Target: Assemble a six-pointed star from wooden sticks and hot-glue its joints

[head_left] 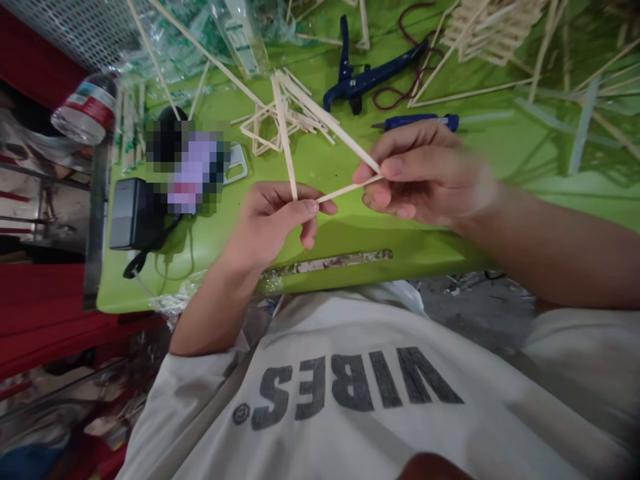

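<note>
Table (450,240), green, carries everything: a loose stick pile (280,120) near the middle, a stick lattice (493,30) at the far right corner, blue pliers (365,77), a blue knife (417,121), a black adapter (131,213) and a bottle (87,107) at the left edge. Above the near edge, the left hand (273,223) pinches a thin stick (284,137) whose long axis runs nearly upright, pointing away. The right hand (425,173) grips a longer stick (330,123) slanting up-left; its tip touches the first stick's top. A short stick (347,189) bridges both hands.
</note>
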{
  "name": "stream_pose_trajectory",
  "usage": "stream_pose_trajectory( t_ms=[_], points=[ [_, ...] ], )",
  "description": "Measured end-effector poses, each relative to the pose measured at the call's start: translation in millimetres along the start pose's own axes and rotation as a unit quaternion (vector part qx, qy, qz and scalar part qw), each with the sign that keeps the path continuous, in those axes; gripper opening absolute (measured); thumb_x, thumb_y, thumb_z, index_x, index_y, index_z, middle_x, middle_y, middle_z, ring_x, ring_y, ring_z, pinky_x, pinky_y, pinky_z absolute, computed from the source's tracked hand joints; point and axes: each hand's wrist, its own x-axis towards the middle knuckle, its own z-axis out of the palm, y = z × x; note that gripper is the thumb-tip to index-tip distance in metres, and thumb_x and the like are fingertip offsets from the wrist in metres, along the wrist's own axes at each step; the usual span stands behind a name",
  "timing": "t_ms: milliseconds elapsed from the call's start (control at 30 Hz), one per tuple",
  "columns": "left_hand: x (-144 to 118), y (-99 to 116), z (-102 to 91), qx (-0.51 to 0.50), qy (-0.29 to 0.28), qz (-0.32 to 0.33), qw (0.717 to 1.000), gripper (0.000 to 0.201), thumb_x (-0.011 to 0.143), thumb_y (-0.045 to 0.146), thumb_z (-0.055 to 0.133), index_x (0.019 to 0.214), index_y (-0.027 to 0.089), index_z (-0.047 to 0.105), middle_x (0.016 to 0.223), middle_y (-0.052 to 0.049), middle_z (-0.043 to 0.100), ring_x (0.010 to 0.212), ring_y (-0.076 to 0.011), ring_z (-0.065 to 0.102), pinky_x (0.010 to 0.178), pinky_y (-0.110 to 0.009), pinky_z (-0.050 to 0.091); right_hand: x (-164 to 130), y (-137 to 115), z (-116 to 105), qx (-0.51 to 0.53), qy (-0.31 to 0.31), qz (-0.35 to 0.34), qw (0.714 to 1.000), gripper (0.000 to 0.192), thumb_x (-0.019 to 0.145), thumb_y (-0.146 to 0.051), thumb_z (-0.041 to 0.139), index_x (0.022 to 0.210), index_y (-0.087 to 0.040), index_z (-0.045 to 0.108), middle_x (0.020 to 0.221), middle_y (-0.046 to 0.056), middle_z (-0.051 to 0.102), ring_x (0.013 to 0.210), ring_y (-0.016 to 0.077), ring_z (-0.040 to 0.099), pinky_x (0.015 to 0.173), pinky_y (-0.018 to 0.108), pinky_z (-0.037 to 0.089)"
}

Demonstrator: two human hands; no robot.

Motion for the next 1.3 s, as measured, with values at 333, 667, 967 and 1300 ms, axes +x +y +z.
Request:
stream_pose_trajectory(
  t_ms=[333,667,967,1300],
  points=[
    [-4.4,5.6,8.7,0.078,0.065,0.057,0.993,0.02,0.106,0.041,0.09,0.101,0.023,0.096,0.064,0.0,0.077,0.048,-0.0128,0.067,0.048,-0.026,0.051,-16.4,18.3,-1.4,-0.284,0.174,-0.208,0.92,0.016,0.103,-0.047,0.096,0.114,-0.035,0.096,0.096,0.005,0.089,0.071,0.0189,0.075,0.065,0.039,0.064],
    [-2.4,-3.8,6.1,0.052,0.114,0.162,0.979,0.037,0.109,0.063,0.086,0.122,0.028,0.091,0.111,-0.004,0.09,0.06,-0.0121,0.075,0.058,-0.028,0.068,-9.3,22.8,0.5,-0.279,0.203,-0.225,0.911,0.014,0.103,-0.047,0.096,0.101,-0.034,0.092,0.082,0.001,0.086,0.06,0.0172,0.076,0.054,0.036,0.066],
    [1.5,-4.5,5.7,0.046,0.132,0.224,0.964,0.019,0.118,0.043,0.08,0.114,0.031,0.094,0.087,0.001,0.081,0.068,-0.0117,0.081,0.065,-0.026,0.07,-7.3,17.5,4.0,-0.27,0.209,-0.205,0.917,0.024,0.101,-0.056,0.097,0.109,-0.033,0.094,0.087,0.004,0.09,0.067,0.021,0.083,0.06,0.039,0.069],
    [-0.8,-2.2,8.7,0.095,0.163,0.208,0.96,0.029,0.117,0.053,0.079,0.115,0.026,0.09,0.089,0.0,0.083,0.073,-0.0147,0.085,0.07,-0.028,0.072,-6.0,19.1,-1.0,-0.336,0.213,-0.192,0.897,0.028,0.105,-0.055,0.093,0.098,-0.028,0.091,0.084,0.002,0.088,0.067,0.0188,0.082,0.062,0.034,0.07]
  ],
)
